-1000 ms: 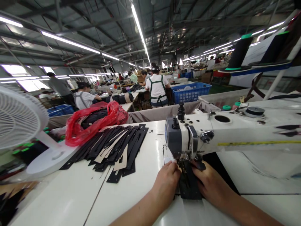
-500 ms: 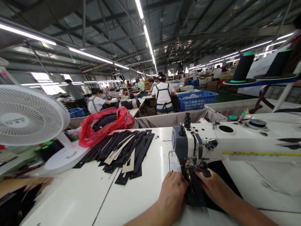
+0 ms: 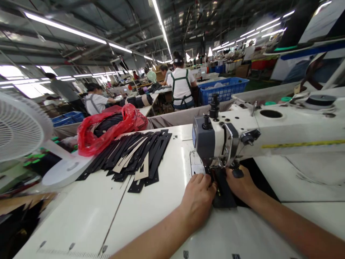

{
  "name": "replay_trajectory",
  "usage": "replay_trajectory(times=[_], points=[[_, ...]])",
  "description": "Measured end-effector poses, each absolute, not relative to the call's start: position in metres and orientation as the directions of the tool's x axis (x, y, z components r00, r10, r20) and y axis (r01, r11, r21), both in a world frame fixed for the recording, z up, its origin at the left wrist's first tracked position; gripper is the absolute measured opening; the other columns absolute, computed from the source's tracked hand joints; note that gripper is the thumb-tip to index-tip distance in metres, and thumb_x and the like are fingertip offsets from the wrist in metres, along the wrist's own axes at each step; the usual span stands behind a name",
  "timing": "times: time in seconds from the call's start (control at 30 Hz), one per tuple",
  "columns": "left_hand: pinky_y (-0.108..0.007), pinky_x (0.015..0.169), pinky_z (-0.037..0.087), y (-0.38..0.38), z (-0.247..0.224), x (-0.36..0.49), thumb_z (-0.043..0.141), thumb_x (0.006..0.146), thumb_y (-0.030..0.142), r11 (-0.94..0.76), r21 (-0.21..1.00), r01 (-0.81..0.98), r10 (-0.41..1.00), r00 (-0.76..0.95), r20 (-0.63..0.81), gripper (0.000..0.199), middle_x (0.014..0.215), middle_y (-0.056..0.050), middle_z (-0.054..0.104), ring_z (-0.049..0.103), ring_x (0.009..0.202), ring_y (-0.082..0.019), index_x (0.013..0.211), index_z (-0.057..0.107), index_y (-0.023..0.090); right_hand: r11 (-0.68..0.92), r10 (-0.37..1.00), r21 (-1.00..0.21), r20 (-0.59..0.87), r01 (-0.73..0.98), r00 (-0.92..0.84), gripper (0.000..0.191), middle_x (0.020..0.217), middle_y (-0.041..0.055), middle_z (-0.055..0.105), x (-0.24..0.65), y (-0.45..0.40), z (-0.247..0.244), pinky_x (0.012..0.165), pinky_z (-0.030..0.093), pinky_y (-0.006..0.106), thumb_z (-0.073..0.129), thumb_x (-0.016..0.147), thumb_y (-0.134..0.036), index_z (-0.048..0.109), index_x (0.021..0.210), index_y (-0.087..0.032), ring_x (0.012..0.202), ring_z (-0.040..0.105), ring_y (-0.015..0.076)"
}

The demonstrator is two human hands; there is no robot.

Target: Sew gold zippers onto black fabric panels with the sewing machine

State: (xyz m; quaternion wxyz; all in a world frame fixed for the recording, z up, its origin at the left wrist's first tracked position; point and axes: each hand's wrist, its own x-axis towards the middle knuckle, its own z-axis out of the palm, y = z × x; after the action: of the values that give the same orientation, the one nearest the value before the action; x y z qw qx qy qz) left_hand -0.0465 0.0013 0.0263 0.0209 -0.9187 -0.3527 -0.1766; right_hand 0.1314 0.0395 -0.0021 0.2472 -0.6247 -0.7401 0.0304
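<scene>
Both hands are at the sewing machine (image 3: 207,138), close in front of its needle area. My left hand (image 3: 198,196) has its fingers curled in at the left edge of a narrow black piece (image 3: 225,194). A small gold-coloured metal part (image 3: 218,191) shows on that piece beside my left fingertips. My right hand (image 3: 242,185) holds the piece's right side near the presser foot, its fingertips partly hidden behind a dark knob (image 3: 237,172). A larger black sheet (image 3: 257,178) lies under and beyond my right hand. The needle point cannot be made out.
Left of the machine lies a pile of black slotted strips (image 3: 159,154), with a few beige ones (image 3: 142,169) among them. Behind it sits a red plastic bag (image 3: 88,138). A white fan (image 3: 21,126) stands far left. Co-workers (image 3: 181,84) sit beyond, near a blue crate (image 3: 223,90).
The view has tilted down, so the table and machine sit higher. The narrow black piece has slid slightly farther under the machine, with both hands staying on it.
</scene>
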Motion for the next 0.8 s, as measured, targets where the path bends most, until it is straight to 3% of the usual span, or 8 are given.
replay_trajectory(times=[0.1, 0.2, 0.3, 0.37, 0.43, 0.8], points=[[-0.038, 0.074, 0.048, 0.002, 0.027, -0.049, 0.047, 0.089, 0.015, -0.753, 0.083, 0.653, 0.636, 0.689, 0.347, 0.018, 0.089, -0.007, 0.055, 0.051, 0.083, -0.022, 0.102, 0.06, 0.014, 0.112, 0.962, -0.336, 0.274, 0.935, -0.017, 0.023, 0.063, 0.0036, 0.06, 0.13, 0.047, -0.003, 0.059, 0.044, 0.028, 0.048, 0.085, -0.022, 0.06, 0.068, -0.013, 0.06, 0.057, 0.0147], [-0.041, 0.079, 0.051, -0.002, 0.023, -0.055, 0.048, 0.089, 0.016, -0.755, 0.107, 0.647, 0.629, 0.669, 0.395, 0.022, 0.104, -0.012, 0.057, 0.054, 0.095, -0.023, 0.108, 0.06, 0.015, 0.154, 0.955, -0.313, 0.292, 0.937, -0.06, 0.02, 0.076, 0.0097, 0.064, 0.131, 0.029, 0.005, 0.069, 0.047, 0.033, 0.047, 0.084, -0.018, 0.064, 0.076, -0.013, 0.076, 0.061, 0.02], [-0.039, 0.086, 0.052, -0.01, 0.019, -0.061, 0.044, 0.09, 0.014, -0.8, 0.108, 0.59, 0.565, 0.682, 0.465, 0.024, 0.111, -0.015, 0.06, 0.057, 0.102, -0.023, 0.109, 0.059, 0.011, 0.418, 0.875, -0.279, 0.379, 0.864, -0.301, 0.021, 0.102, 0.0088, 0.065, 0.136, -0.01, 0.015, 0.089, 0.045, 0.034, 0.048, 0.083, -0.017, 0.067, 0.092, -0.018, 0.103, 0.057, 0.0207], [-0.037, 0.09, 0.051, -0.015, 0.017, -0.063, 0.041, 0.091, 0.012, -0.844, 0.064, 0.533, 0.488, 0.712, 0.505, 0.024, 0.107, -0.014, 0.064, 0.06, 0.101, -0.021, 0.105, 0.06, 0.008, 0.639, 0.724, -0.203, 0.483, 0.742, -0.492, 0.027, 0.109, 0.0084, 0.064, 0.139, -0.034, 0.019, 0.096, 0.043, 0.037, 0.044, 0.086, -0.016, 0.065, 0.102, -0.018, 0.11, 0.054, 0.0199], [-0.035, 0.09, 0.052, -0.018, 0.016, -0.063, 0.04, 0.091, 0.01, -0.86, 0.007, 0.51, 0.436, 0.729, 0.527, 0.024, 0.103, -0.014, 0.066, 0.062, 0.099, -0.021, 0.101, 0.061, 0.006, 0.718, 0.631, -0.133, 0.54, 0.683, -0.557, 0.03, 0.109, 0.009, 0.065, 0.14, -0.049, 0.021, 0.096, 0.045, 0.039, 0.04, 0.089, -0.014, 0.063, 0.108, -0.017, 0.109, 0.056, 0.0193], [-0.035, 0.085, 0.055, -0.016, 0.022, -0.053, 0.04, 0.09, 0.007, -0.85, -0.045, 0.525, 0.418, 0.723, 0.55, 0.023, 0.091, -0.014, 0.067, 0.065, 0.088, -0.02, 0.089, 0.063, 0.005, 0.703, 0.604, -0.078, 0.591, 0.707, -0.535, 0.034, 0.107, 0.0089, 0.066, 0.138, -0.042, 0.019, 0.087, 0.052, 0.039, 0.036, 0.09, -0.01, 0.065, 0.107, -0.016, 0.1, 0.062, 0.0195]])
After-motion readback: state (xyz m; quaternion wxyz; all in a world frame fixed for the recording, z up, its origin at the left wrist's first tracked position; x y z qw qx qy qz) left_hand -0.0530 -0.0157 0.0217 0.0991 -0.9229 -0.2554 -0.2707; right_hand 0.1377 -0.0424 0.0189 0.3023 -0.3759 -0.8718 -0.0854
